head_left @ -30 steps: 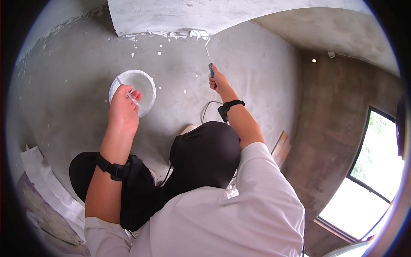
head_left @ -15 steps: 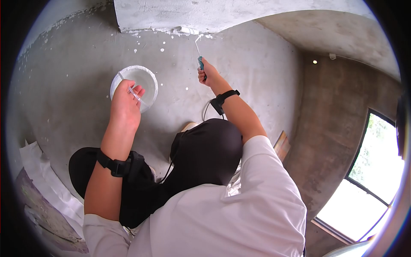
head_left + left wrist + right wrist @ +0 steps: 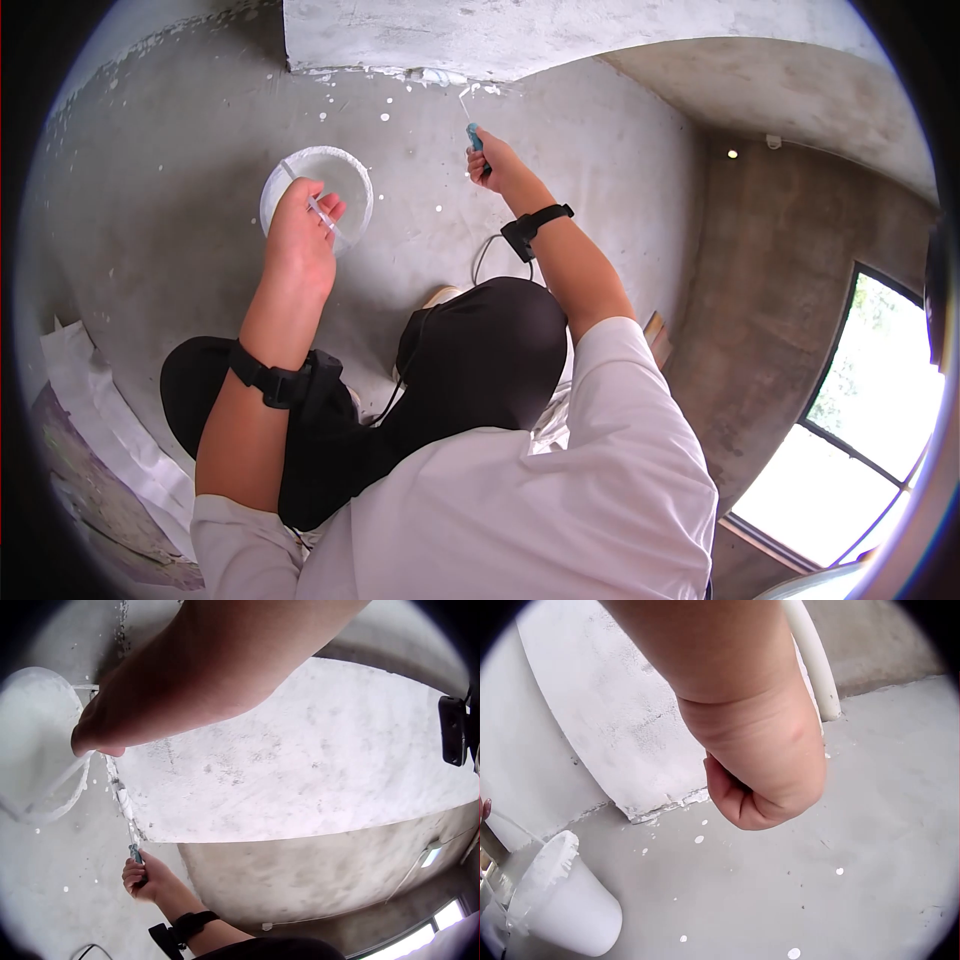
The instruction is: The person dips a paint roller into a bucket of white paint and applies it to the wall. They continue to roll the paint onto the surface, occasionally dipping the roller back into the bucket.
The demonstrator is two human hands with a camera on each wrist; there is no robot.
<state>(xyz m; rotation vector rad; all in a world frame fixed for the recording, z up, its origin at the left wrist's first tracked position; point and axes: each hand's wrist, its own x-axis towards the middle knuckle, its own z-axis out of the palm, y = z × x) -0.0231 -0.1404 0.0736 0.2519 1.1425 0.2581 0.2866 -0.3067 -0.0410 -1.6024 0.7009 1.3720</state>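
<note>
My right hand (image 3: 493, 160) grips the teal handle of a paint roller (image 3: 474, 137). The white roller sleeve (image 3: 440, 76) lies along the bottom edge of a white-painted wall (image 3: 430, 35), where it meets the grey floor. My left hand (image 3: 303, 225) holds the clear plastic bail handle (image 3: 322, 212) of a white bucket (image 3: 577, 907), its thumb and fingers around the strip. Dried or wet white paint coats the bucket's rim. In the right wrist view my right forearm and fist (image 3: 757, 787) hide the roller.
White paint spots (image 3: 386, 117) dot the concrete floor (image 3: 400, 240). A thin cable (image 3: 478, 255) loops near my knee. A wooden board (image 3: 656, 338) leans at the right, and a window (image 3: 870, 370) lies beyond. White sheeting (image 3: 110, 410) lies at the lower left.
My right hand and the roller have slid left along the wall's bottom edge, mostly in the first half second. My left hand keeps hold of the bucket handle.
</note>
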